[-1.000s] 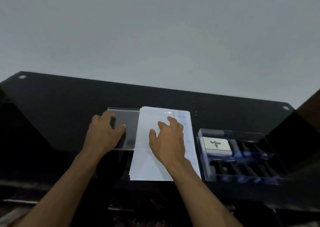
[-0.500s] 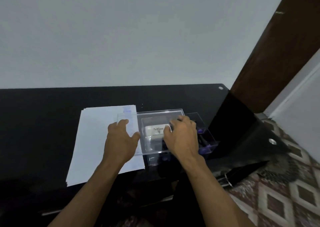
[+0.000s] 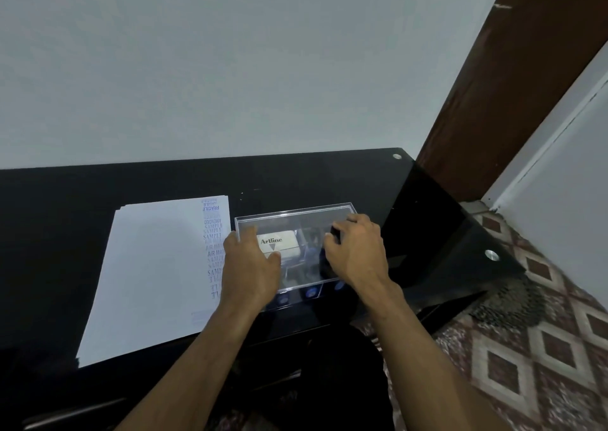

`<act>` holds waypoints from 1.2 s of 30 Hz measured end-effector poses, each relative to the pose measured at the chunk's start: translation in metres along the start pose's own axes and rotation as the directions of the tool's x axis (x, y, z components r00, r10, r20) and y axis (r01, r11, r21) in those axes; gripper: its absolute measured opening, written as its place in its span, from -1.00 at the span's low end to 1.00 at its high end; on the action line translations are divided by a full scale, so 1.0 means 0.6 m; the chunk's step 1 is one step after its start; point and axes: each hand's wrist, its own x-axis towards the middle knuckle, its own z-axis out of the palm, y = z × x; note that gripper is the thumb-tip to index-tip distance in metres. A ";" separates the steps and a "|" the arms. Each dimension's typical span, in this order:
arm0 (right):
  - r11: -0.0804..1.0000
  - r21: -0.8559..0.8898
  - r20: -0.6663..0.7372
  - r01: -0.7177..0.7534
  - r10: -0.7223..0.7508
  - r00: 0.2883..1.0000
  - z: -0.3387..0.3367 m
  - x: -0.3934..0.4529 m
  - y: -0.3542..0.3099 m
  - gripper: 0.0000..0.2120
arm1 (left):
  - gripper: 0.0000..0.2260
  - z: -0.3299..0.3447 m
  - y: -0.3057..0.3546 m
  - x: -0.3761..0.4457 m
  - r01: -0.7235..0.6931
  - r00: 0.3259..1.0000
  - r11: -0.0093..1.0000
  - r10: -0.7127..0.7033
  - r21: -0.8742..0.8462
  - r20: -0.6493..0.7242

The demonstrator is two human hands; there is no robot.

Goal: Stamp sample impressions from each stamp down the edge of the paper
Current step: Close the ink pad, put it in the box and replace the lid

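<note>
two bare forearms, sleeveless to the frame edge, hands unadorned

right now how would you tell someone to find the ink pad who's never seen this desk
Start at the black desk and find the white paper with stamped words down its right edge. Just right of it sits a clear box under both hands. The ink pad is the pale flat case inside at the left, the only thing there marked "Artline", beside dark stamps.

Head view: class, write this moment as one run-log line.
left hand: on clear lid | right hand: on lid | stamp box: covered | paper: impressions down right edge
</note>
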 end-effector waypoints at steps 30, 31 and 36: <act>0.995 0.097 0.338 -0.021 -0.013 0.941 -0.044 -0.020 0.055 -0.07 | -0.01 -0.020 -0.041 -0.054 -0.095 0.956 0.995 0.085 0.021 0.281; 0.994 0.106 0.388 -0.033 -0.011 0.921 -0.049 -0.021 0.062 0.00 | -0.02 -0.018 -0.042 -0.056 -0.096 0.959 0.995 0.086 0.022 0.271; 0.981 0.187 0.446 -0.043 -0.046 0.894 -0.049 -0.017 0.083 0.15 | -0.10 -0.012 -0.040 -0.054 -0.101 0.972 0.995 0.098 0.005 0.211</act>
